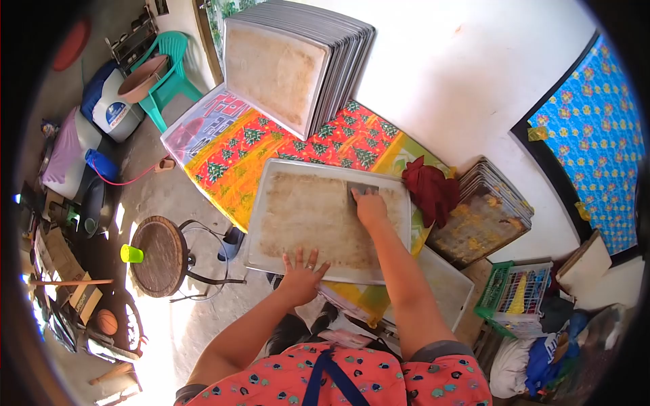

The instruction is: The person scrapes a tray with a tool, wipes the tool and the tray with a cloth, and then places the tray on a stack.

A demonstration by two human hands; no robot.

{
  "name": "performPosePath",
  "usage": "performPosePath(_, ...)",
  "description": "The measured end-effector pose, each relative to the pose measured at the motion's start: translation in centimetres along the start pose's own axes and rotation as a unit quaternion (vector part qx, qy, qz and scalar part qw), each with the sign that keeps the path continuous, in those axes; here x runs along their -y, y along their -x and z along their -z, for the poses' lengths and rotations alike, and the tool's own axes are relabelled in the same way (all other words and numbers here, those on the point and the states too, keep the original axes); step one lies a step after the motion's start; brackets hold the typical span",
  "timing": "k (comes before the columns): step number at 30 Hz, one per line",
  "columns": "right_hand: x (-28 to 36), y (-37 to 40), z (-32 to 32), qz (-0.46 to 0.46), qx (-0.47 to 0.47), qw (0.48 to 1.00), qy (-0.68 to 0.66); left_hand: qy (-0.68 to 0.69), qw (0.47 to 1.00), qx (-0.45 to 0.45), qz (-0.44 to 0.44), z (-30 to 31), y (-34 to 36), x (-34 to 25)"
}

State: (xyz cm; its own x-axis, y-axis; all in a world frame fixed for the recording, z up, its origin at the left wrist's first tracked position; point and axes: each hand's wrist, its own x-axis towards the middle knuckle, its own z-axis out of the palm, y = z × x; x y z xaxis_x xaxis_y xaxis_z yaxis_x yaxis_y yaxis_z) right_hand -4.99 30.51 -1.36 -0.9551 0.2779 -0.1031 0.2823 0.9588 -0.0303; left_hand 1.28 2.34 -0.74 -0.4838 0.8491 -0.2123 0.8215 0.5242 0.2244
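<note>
- Baking tray lies flat on the table's patterned cloth. Its long axis runs left to right, and its floor is coated with a brownish crust.
- Scraper — a small dark blade — sits on the tray's floor towards the far right corner, just inside the far rim.
- Right hand is clenched on the scraper from the near side, fingers curled over its top. The forearm runs back across the tray's right end towards the person.
- Left hand grasps nothing: it lies palm down, fingers spread, on the tray's near rim about midway along.
- From the scraper, nearly all of the crusted floor lies to the left and nearer. The right hand is on the tool, and the left is well apart from it at the near edge.
- Red cloth is bunched just right of the tray's far right corner; whether it touches the rim I cannot tell.
- Stack of trays leans at the table's far end, and a second stack lies further right.
- Round stool stands on the floor to the left — a green cup is at its left edge.
</note>
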Motion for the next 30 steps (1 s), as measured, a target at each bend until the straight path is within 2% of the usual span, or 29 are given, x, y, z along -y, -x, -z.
performPosePath(2, 1.5, 4.5, -0.7, 0.019, 0.003, 1.000, -0.017, 0.003, 1.000, 0.008, 0.003, 0.4, -0.1, -0.1)
performPosePath(4, 3.9, 11.3, -1.7, 0.101, -0.091, 0.990, 0.037, -0.004, 1.000, -0.003, 0.000, 0.3, 0.0, 0.0)
performPosePath(6, 5.8, 16.9, -2.6, 0.123, -0.092, 0.988, -0.006, -0.014, 1.000, -0.009, -0.002, 0.0, 0.3, 0.0)
performPosePath(8, 6.3, 18.6, -2.1, 0.119, -0.087, 0.989, -0.025, -0.032, 0.999, -0.013, -0.008, 0.0, 0.3, 0.0)
performPosePath(10, 6.4, 18.3, -1.6, 0.112, -0.087, 0.989, -0.031, -0.010, 1.000, 0.000, -0.001, 1.0, 0.4, 0.0)
performPosePath(12, 5.1, 14.6, -1.0, 0.104, -0.086, 0.990, -0.026, 0.000, 1.000, 0.012, 0.001, 1.5, 0.5, -0.4)
performPosePath(14, 3.7, 9.6, -2.3, 0.054, -0.123, 0.991, 0.010, -0.005, 1.000, 0.018, 0.001, 1.5, 0.5, -0.3)
performPosePath(16, 3.2, 6.7, 1.4, -0.007, -0.007, 0.999, -0.033, -0.024, 1.000, 0.004, -0.004, 1.1, 0.6, -0.3)
performPosePath(19, 2.6, 6.8, 5.8, -0.028, 0.072, 0.991, -0.113, -0.028, 0.999, -0.014, -0.013, 0.4, 0.7, 0.6)
performPosePath(24, 4.4, 14.8, 5.2, 0.072, -0.098, 0.992, -0.041, -0.022, 0.997, -0.059, 0.037, 0.0, 2.3, 1.9)
performPosePath(26, 6.2, 17.8, 3.6, 0.100, -0.039, 0.994, -0.028, -0.010, 0.997, -0.040, 0.065, 1.2, 3.6, 1.4)
performPosePath(30, 9.6, 20.3, 1.3, 0.147, -0.094, 0.985, 0.011, -0.062, 0.997, -0.043, 0.034, 0.8, 4.3, 1.4)
